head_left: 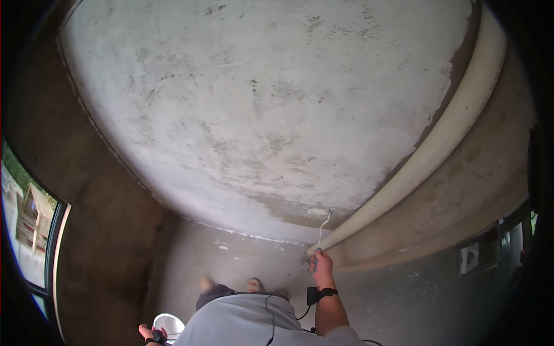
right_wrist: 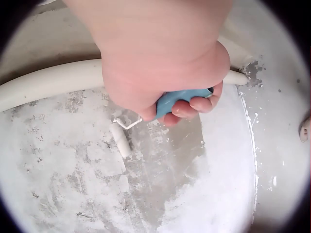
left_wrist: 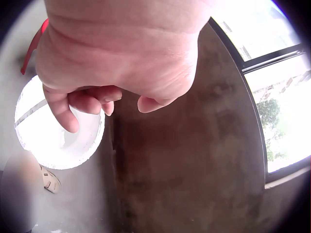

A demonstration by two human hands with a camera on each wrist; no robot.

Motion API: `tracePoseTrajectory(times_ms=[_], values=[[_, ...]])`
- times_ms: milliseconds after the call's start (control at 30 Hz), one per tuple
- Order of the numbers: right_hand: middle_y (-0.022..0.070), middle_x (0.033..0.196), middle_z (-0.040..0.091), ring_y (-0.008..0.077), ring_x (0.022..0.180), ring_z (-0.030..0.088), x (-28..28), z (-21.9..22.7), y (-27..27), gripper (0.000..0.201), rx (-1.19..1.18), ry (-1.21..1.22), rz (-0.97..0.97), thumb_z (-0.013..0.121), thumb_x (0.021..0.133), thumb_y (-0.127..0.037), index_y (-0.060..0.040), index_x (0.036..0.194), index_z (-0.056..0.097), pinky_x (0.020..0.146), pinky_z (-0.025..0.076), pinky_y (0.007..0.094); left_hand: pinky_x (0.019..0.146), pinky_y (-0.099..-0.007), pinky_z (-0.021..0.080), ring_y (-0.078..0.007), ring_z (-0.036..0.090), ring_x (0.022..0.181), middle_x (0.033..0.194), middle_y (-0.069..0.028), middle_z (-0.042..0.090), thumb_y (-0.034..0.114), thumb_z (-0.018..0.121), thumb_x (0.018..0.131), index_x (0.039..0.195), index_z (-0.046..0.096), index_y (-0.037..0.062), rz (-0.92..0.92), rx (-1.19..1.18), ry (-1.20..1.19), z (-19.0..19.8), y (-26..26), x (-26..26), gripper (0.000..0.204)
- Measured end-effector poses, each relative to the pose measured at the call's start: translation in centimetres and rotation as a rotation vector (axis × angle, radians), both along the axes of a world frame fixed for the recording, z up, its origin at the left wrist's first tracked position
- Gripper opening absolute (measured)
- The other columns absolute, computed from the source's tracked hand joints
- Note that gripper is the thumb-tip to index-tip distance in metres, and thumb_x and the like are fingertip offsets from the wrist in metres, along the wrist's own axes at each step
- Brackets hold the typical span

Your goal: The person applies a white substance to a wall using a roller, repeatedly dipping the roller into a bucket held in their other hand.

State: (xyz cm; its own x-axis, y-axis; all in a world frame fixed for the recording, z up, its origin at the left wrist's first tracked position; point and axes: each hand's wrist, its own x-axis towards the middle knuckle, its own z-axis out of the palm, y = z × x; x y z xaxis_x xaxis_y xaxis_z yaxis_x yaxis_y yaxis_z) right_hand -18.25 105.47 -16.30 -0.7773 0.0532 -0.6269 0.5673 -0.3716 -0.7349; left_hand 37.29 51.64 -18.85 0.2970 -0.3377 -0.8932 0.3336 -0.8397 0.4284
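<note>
My right hand (head_left: 322, 269) grips the blue handle (right_wrist: 182, 99) of a small paint roller, its fingers wrapped round it. The roller's white sleeve (right_wrist: 120, 140) is at the wall, beside a bare grey-brown patch (right_wrist: 187, 145) between whiter areas. A bent wire frame joins sleeve and handle. My left hand (left_wrist: 119, 53) hangs low at my left side with its fingers loosely curled, and no held thing shows in it. Beyond its fingers in the left wrist view is a round white bucket (left_wrist: 85, 141), also seen at the lower left in the head view.
A thick pale pipe (head_left: 427, 155) runs down the wall's right side to the floor. White-coated wall (head_left: 259, 86) fills the front. A window (head_left: 29, 225) stands far left in a brown wall (head_left: 104, 219). White spots mark the grey floor (head_left: 196, 248). A red strip (left_wrist: 34, 47) lies by the bucket.
</note>
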Motion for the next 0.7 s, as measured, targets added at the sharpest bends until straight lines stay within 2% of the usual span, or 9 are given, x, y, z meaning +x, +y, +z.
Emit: tracePoseTrajectory(times_ms=[67, 167, 200, 367, 433, 567, 633, 667, 700], values=[[0.0053, 0.067, 0.055, 0.0149, 0.043, 0.046, 0.1, -0.1, -0.4, 0.015, 0.03, 0.0, -0.043, 0.064, 0.093, -0.022, -0.0074, 0.096, 0.061, 0.037, 0.034, 0.0304, 0.065, -0.034, 0.046, -0.0173, 0.048, 0.068, 0.069, 0.0012, 0.045, 0.059, 0.053, 0.072, 0.092, 0.047, 0.0141, -0.122, 0.031, -0.027, 0.3, -0.2, -0.3, 0.05], [0.0046, 0.063, 0.055, 0.0135, 0.04, 0.046, 0.0, 0.8, -0.4, 0.016, 0.077, 0.017, -0.071, 0.067, 0.091, -0.022, -0.006, 0.094, 0.064, 0.034, 0.032, 0.0282, 0.063, -0.0337, 0.047, -0.0183, 0.048, 0.066, 0.069, 0.0003, 0.045, 0.059, 0.054, 0.071, 0.086, 0.046, 0.0134, -0.135, 0.025, 0.026, 1.0, -0.6, -1.3, 0.049], [0.0046, 0.062, 0.055, 0.0137, 0.04, 0.046, 0.1, 1.3, -0.3, 0.016, 0.09, 0.035, -0.058, 0.067, 0.091, -0.021, -0.0057, 0.094, 0.064, 0.033, 0.032, 0.0281, 0.063, -0.0333, 0.047, -0.0171, 0.047, 0.063, 0.066, 0.0013, 0.043, 0.058, 0.054, 0.073, 0.082, 0.046, 0.0132, -0.129, 0.026, -0.007, 3.2, 0.2, -3.2, 0.046], [0.0046, 0.061, 0.055, 0.0136, 0.04, 0.046, 0.0, 3.6, -0.2, 0.016, 0.033, 0.08, -0.034, 0.067, 0.091, -0.02, -0.0045, 0.094, 0.064, 0.034, 0.032, 0.0282, 0.064, -0.0347, 0.047, -0.0143, 0.048, 0.06, 0.061, 0.0034, 0.04, 0.056, 0.054, 0.077, 0.08, 0.044, 0.0131, -0.1, 0.031, -0.007, 2.9, -0.5, -4.5, 0.044], [0.0045, 0.061, 0.055, 0.0135, 0.04, 0.046, 0.0, 4.9, -0.5, 0.016, 0.009, 0.1, -0.026, 0.067, 0.091, -0.019, -0.0042, 0.095, 0.064, 0.034, 0.032, 0.0281, 0.069, -0.0342, 0.049, -0.0148, 0.048, 0.065, 0.07, 0.0011, 0.046, 0.062, 0.05, 0.078, 0.097, 0.051, 0.0073, -0.061, 0.007, -0.014, 1.7, -1.0, -4.5, 0.058], [0.005, 0.065, 0.056, 0.0138, 0.042, 0.047, -0.7, 7.4, -1.1, 0.016, 0.028, 0.264, 0.077, 0.062, 0.095, -0.017, -0.0027, 0.1, 0.065, 0.039, 0.036, 0.0279, 0.064, -0.0343, 0.048, -0.0155, 0.05, 0.064, 0.071, 0.0021, 0.046, 0.059, 0.053, 0.077, 0.088, 0.046, 0.011, -0.07, 0.037, 0.061, 1.6, -1.0, -4.7, 0.049], [0.0049, 0.065, 0.056, 0.0135, 0.043, 0.047, -1.3, 8.4, -1.8, 0.017, 0.035, 0.329, 0.116, 0.061, 0.095, -0.016, -0.0015, 0.102, 0.065, 0.04, 0.036, 0.0277, 0.064, -0.0357, 0.048, -0.0162, 0.049, 0.064, 0.078, 0.0019, 0.046, 0.061, 0.053, 0.077, 0.095, 0.048, 0.01, -0.074, 0.005, -0.024, 0.5, -1.5, -4.6, 0.054], [0.0048, 0.066, 0.056, 0.0132, 0.045, 0.047, -1.7, 8.9, -2.2, 0.017, 0.043, 0.34, 0.121, 0.06, 0.096, -0.016, -0.0012, 0.103, 0.065, 0.041, 0.036, 0.0274, 0.065, -0.0379, 0.049, -0.0165, 0.048, 0.067, 0.08, 0.0018, 0.046, 0.06, 0.054, 0.078, 0.103, 0.05, 0.0137, -0.043, 0.033, 0.028, 0.8, -1.8, -4.8, 0.052], [0.0046, 0.067, 0.056, 0.0128, 0.046, 0.048, -2.1, 9.4, -2.6, 0.017, 0.052, 0.353, 0.13, 0.06, 0.096, -0.015, -0.0009, 0.104, 0.064, 0.042, 0.037, 0.0271, 0.065, -0.0379, 0.049, -0.0165, 0.048, 0.067, 0.08, 0.0018, 0.046, 0.06, 0.054, 0.078, 0.103, 0.05, 0.0137, -0.029, 0.037, 0.033, 0.8, -1.5, -4.8, 0.052]])
